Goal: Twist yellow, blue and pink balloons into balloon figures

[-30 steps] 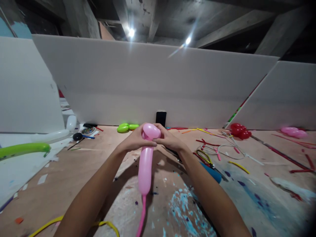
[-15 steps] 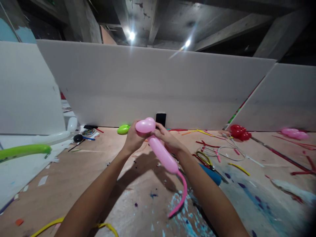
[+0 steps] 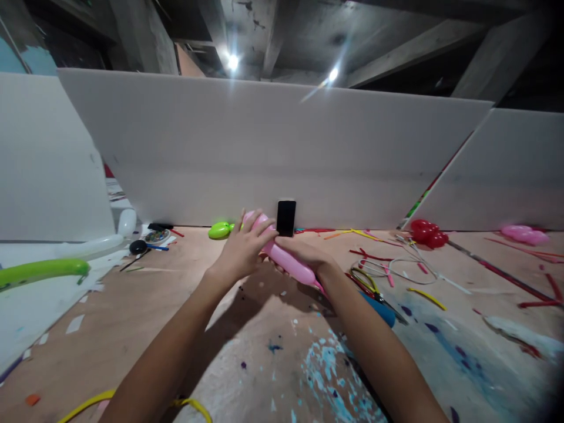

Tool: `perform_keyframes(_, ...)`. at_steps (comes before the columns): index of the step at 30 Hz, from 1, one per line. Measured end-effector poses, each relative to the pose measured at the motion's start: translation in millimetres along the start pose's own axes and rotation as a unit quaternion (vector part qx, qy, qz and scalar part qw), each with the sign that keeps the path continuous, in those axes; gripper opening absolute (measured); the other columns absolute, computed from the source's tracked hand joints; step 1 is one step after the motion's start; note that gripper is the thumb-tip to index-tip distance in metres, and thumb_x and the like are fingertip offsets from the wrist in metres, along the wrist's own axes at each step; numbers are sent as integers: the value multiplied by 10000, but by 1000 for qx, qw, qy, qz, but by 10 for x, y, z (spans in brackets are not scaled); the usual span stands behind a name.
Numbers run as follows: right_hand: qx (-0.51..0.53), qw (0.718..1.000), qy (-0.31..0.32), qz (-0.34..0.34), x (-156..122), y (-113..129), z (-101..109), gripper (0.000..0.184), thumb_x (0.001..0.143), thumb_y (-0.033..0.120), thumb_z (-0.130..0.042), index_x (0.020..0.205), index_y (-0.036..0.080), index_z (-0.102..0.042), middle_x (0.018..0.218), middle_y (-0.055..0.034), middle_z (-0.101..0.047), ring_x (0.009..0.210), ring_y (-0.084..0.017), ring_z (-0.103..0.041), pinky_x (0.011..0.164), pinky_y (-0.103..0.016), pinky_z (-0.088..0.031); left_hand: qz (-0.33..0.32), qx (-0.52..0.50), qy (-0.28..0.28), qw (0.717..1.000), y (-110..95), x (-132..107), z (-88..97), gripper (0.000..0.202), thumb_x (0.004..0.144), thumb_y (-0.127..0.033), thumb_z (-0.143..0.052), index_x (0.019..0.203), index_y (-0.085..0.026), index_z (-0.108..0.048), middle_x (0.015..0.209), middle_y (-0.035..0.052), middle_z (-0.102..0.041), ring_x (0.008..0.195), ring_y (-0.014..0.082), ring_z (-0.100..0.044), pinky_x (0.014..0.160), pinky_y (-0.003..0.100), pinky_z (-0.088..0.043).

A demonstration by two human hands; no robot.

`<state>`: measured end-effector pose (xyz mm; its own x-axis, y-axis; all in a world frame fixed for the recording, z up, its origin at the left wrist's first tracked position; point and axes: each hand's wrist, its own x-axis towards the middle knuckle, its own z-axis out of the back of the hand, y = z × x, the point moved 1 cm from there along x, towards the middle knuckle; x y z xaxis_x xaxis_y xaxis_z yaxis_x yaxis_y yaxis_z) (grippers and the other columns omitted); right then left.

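Observation:
A pink modelling balloon (image 3: 291, 262) is held between my two hands over the middle of the table. My left hand (image 3: 241, 248) lies over its rounded far end, fingers curled across the pink bubbles there. My right hand (image 3: 304, 251) grips the long inflated section from the right and below, its fingertips showing under the balloon. Toward my right forearm, the balloon narrows into a thin tail, mostly hidden now. Just behind the hands, a dark-screened phone (image 3: 286, 217) leans on the white panel. A small green balloon (image 3: 219, 230) rests left of my left hand.
White panels (image 3: 273, 147) stand along the table's back. At right lie scissors (image 3: 379, 294), a blue cylinder (image 3: 376, 309), a red balloon cluster (image 3: 428, 234) and loose uninflated balloons. A long green balloon (image 3: 44, 271) and a black round object (image 3: 138, 247) are at left.
My left hand has moved over the balloon's rounded end, covering most of it. My right hand has slid under the long section. The curling pink tail has swung out of sight.

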<state>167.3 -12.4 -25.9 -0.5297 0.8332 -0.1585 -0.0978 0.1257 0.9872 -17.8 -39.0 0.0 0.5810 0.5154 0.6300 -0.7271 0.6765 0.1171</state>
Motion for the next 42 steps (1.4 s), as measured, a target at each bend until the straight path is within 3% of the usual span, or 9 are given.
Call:
perform_keyframes(4,-76,994,71,21,-87,96,-2,394,746,454,-695,1015,185,-592,738,-18,-668,535,-125,-591,454,-221,-457,46,45,2,998,56,-17,8,383,750,-178,-678,1117,-287,-646,1306,28,-600,1331,344,-383,1138,652,-10)
perform_keyframes(8,-157,986,18,60,-67,149,29,303,800,464,-639,838,166,-605,603,17,-585,451,-83,-480,377,-185,-331,64,49,7,997,-7,-13,-46,453,727,-157,-661,1169,-241,-615,1313,50,-594,1355,358,-343,1142,641,-25)
perform_keyframes(13,-76,992,22,96,-47,125,172,400,761,555,-648,833,163,-612,661,6,-586,501,-96,-484,431,-213,-385,103,-27,49,993,-179,25,-251,415,757,-183,-596,1170,-144,-577,1123,131,-655,1084,299,-578,1019,484,-371)
perform_keyframes(17,118,979,45,160,-3,116,272,631,720,692,-591,1118,202,-574,924,-70,-669,753,-179,-631,655,-311,-521,299,-210,-2,931,-56,28,-321,396,829,-461,-565,1054,-137,-602,890,103,-679,792,244,-637,664,324,-470)
perform_keyframes(21,148,953,-71,256,174,23,28,531,687,607,-702,1016,203,-599,997,-71,-681,904,-189,-640,788,-304,-513,312,-423,14,851,-166,62,-403,555,906,-604,-337,891,-123,-613,682,48,-623,587,174,-573,537,270,-417)
perform_keyframes(25,174,923,-207,274,249,-57,-331,483,787,661,-557,787,178,-584,710,-54,-667,728,-187,-646,687,-297,-508,294,-469,-47,832,-445,82,-511,513,949,-536,-304,986,-132,-618,921,99,-675,825,206,-626,725,295,-478)
perform_keyframes(29,148,917,-270,255,180,-31,-454,544,793,704,-495,640,184,-539,569,-34,-599,605,-168,-612,589,-275,-483,299,-472,-84,825,-566,63,-577,514,976,-497,-259,1145,-151,-600,1144,116,-661,1035,232,-619,910,336,-459)
perform_keyframes(36,175,900,-288,277,210,-33,-450,519,802,707,-462,619,221,-458,445,39,-460,495,-146,-542,530,-269,-454,279,-453,-80,843,-567,51,-636,528,986,-478,-228,1285,-169,-534,1325,118,-576,1260,229,-508,1053,377,-391)
perform_keyframes(42,170,906,-292,257,236,-76,-430,466,817,604,-519,571,216,-437,472,35,-488,448,-115,-488,484,-255,-425,279,-497,-67,819,-500,91,-637,432,970,-445,-301,1142,-160,-575,1138,123,-655,1104,217,-599,970,354,-458)
